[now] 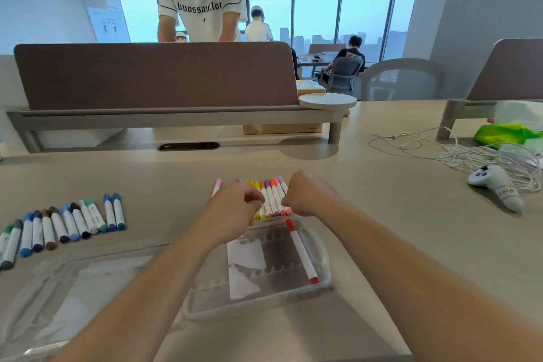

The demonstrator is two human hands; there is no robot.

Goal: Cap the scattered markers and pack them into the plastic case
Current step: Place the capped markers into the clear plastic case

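The packing step is under way. Both hands are curling over the row of warm-coloured markers (274, 200), which is lying between the fingers. The left hand (235, 204) is covering the row's left part and the right hand (307, 197) is sitting at its right end, but I cannot tell whether either one actually grips a marker. Just nearer the person than the fingers, the plastic case (323, 281) is lying open on the desk (411, 214), holding only one red marker (302, 253) along its right side. The blue and green markers (70, 223) are waiting well left of the fingers. The next move probably calls for squeezing the row together and lifting it into the case.
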